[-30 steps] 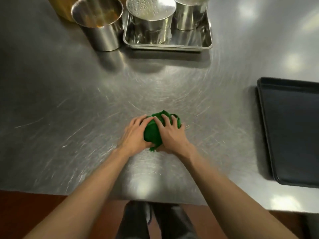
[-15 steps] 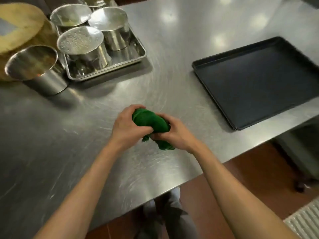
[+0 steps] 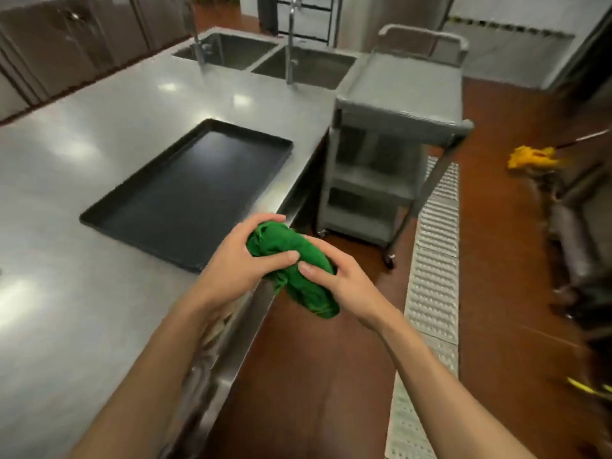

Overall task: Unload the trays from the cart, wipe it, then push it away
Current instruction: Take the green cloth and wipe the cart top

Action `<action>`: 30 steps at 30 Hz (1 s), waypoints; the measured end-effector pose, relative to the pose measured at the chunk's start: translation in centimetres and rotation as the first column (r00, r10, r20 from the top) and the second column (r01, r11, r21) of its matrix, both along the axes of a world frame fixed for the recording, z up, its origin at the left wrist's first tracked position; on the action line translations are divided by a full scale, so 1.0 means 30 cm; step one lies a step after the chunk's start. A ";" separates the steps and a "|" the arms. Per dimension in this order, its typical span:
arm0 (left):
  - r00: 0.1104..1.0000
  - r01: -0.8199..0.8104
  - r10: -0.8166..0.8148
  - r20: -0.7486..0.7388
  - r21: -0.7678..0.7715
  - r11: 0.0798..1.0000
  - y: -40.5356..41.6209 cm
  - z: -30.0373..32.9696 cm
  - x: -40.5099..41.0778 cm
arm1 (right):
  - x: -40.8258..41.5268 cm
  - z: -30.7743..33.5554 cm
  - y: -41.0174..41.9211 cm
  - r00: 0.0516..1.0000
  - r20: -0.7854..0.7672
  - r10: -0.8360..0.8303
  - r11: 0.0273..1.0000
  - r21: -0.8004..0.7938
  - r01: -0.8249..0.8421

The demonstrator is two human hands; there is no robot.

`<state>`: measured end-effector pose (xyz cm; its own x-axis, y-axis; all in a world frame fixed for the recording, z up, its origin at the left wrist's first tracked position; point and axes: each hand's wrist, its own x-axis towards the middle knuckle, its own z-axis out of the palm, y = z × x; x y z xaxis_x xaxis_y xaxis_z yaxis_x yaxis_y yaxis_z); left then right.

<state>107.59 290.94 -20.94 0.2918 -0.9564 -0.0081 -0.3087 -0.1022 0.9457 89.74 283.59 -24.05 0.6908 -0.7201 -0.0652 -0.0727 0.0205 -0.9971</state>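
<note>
Fingers of both hands curl around a bunched green cloth [image 3: 293, 266], held in the air just past the edge of a stainless steel counter [image 3: 99, 293]; the left hand [image 3: 238, 260] grips its upper end, thumb pressed across the fabric, and the right hand [image 3: 344, 283] grips the lower end, from which a fold hangs loose. On the counter, just beyond the left hand, lies a dark baking tray [image 3: 185, 193], holding nothing. Farther on, against the counter's end, stands the grey three-shelf utility cart [image 3: 397, 104], its top shelf bare. A double sink [image 3: 268, 58] sits behind it. A likely risk is that the wadded cloth wipes only in streaks unless it is opened out, and an unbraced cart on castors could roll away under wiping pressure. The lower shelves are shadowed, so whether anything remains there is unclear, and the right side of the view, with a yellow mop head [image 3: 530, 157], is blurred
</note>
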 end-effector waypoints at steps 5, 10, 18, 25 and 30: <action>0.984 0.154 -0.158 -0.079 -0.048 0.987 -0.317 -0.001 -0.492 | -0.499 0.023 -0.192 0.978 -0.033 -0.205 0.976 -0.078 0.202; 0.941 0.310 -0.322 -0.101 -0.117 0.943 -0.594 0.060 -0.910 | -0.932 0.085 -0.397 0.926 0.023 -0.377 0.924 -0.061 0.378; 0.881 0.436 -0.456 -0.126 -0.156 0.886 -1.057 0.039 -1.289 | -1.315 0.074 -0.793 0.852 0.066 -0.519 0.854 -0.006 0.521; 0.818 0.507 -0.541 -0.197 -0.198 0.839 -1.588 0.073 -1.556 | -1.562 0.110 -1.272 0.739 0.120 -0.663 0.748 0.143 0.648; 0.798 0.525 -0.556 -0.232 -0.184 0.831 -1.906 0.129 -1.717 | -1.735 0.160 -1.588 0.712 0.146 -0.687 0.724 0.227 0.652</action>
<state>56.07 233.75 -17.08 -0.2713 -0.9572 0.1010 -0.0211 0.1108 0.9936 37.70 235.95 -19.25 0.0394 -0.9913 -0.1254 0.2229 0.1310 -0.9660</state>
